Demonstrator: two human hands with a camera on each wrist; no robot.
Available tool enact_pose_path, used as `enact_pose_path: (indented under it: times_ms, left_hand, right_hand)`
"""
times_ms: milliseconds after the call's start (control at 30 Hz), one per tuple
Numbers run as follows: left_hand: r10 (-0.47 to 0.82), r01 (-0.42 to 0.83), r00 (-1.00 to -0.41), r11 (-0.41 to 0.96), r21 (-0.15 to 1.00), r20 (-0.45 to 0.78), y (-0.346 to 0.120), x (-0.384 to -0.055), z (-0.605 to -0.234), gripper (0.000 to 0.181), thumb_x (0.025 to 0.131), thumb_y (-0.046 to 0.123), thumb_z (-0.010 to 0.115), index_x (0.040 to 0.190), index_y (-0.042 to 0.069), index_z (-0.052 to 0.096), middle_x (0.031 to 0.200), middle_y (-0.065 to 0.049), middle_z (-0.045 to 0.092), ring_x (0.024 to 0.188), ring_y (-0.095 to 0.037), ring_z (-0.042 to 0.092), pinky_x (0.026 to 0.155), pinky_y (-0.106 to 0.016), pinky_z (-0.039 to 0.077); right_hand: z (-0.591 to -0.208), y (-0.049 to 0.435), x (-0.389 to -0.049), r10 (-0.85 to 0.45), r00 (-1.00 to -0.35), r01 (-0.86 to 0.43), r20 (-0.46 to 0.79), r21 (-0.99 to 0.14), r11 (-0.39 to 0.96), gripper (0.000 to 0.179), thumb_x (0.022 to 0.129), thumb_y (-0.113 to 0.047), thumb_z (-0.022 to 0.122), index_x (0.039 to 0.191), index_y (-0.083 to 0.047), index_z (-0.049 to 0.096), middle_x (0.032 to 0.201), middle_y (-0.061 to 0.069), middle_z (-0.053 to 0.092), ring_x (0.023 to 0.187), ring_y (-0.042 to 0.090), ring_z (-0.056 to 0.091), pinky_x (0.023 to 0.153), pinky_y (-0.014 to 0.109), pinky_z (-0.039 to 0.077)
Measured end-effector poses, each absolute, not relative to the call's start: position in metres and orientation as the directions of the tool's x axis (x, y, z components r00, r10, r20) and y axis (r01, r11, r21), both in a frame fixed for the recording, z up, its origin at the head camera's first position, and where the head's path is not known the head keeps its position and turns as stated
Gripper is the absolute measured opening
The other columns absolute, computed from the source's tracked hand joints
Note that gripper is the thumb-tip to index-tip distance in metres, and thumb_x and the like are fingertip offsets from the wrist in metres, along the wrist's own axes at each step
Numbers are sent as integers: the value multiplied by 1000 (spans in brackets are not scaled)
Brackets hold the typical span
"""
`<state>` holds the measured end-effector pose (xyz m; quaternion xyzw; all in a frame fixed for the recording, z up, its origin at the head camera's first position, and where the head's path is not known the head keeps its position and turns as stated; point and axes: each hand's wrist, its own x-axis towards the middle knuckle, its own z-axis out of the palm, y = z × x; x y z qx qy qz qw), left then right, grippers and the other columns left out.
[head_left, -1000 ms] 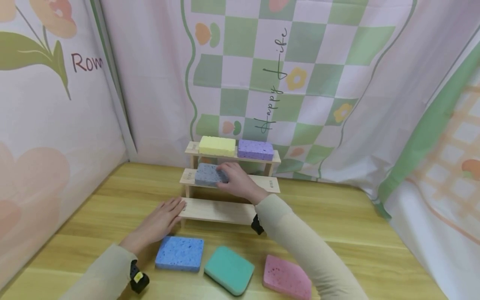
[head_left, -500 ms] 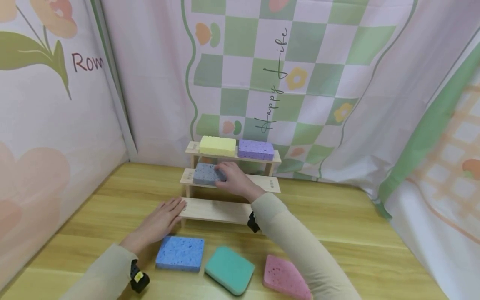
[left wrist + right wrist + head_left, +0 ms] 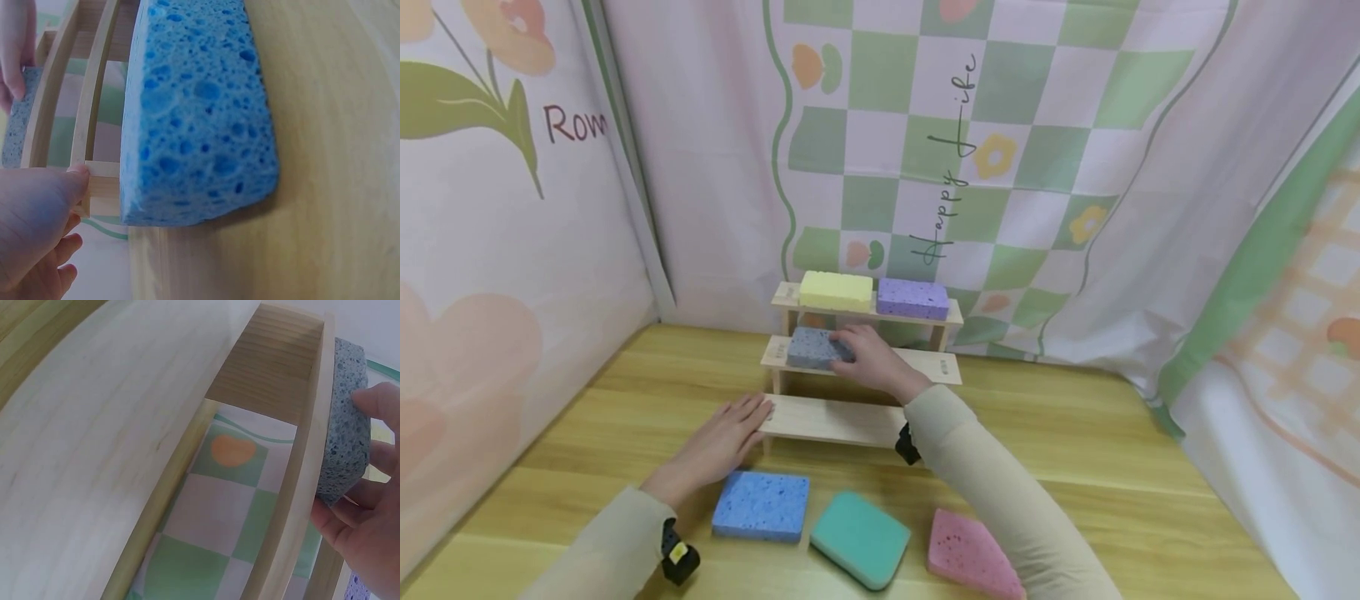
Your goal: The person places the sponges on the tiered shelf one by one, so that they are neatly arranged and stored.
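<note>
Our right grip (image 3: pixel 878 363) pinches a grey sponge (image 3: pixel 808 348) lying left-to-right; our left grip (image 3: pixel 722 437) rests uncurled. Beyond, we read "Happy Life" (image 3: pixel 951 158).

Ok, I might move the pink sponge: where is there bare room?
Bare: the bottom step between left hand and right sleeve, the middle step right of the right hand, and the tabletop right of the steps. Crowded: the top step (yellow sponge, purple sponge) and in front of the steps (blue sponge, green sponge, pink sponge).

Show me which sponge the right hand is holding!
The grey sponge: the right hand grips it on the middle shelf. It's the only sponge there, and the only grey one.
</note>
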<state>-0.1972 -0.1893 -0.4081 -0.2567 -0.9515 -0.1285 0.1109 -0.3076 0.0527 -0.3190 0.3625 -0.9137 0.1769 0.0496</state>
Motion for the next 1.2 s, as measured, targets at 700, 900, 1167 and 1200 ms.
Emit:
enact_pose_path:
  times_ms: [700, 900, 1167, 1200]
  left_hand:
    - [455, 511, -847, 839, 188, 274, -188, -196, -407, 47, 96, 16, 48, 136, -6, 38, 139, -26, 34, 127, -42, 31, 103, -54, 24]
    - [453, 509, -850, 839, 193, 269, -188, -196, -406, 47, 97, 16, 47, 137, -6, 37, 140, -26, 33, 128, -42, 30, 103, -54, 23]
    - [452, 506, -853, 839, 199, 260, -189, -195, -406, 46, 97, 17, 46, 137, -5, 37, 140, -26, 32, 128, -42, 29, 104, -54, 23]
    - [453, 506, -853, 839, 199, 259, -189, -195, -406, 47, 98, 17, 46, 137, -5, 37, 141, -26, 32, 128, -42, 29, 104, -54, 22]
  right_hand:
    - [-309, 86, -292, -646, -693, -718, 319, -380, 583, 44, 88, -20, 63, 126, -1, 53, 132, 16, 46, 124, 31, 36, 103, 44, 31]
    - [-308, 99, -286, -635, -689, -722, 350, -416, 553, 44, 88, -17, 63, 127, -1, 53, 134, 16, 45, 125, 31, 36, 103, 45, 30]
    - [-306, 114, -276, -632, -685, -725, 364, -432, 537, 42, 88, -14, 63, 127, 0, 52, 135, 18, 43, 125, 34, 36, 101, 48, 32]
    - [-306, 116, -275, -631, -687, -722, 360, -439, 535, 43, 88, -14, 63, 127, 0, 52, 135, 18, 43, 124, 34, 36, 100, 48, 34]
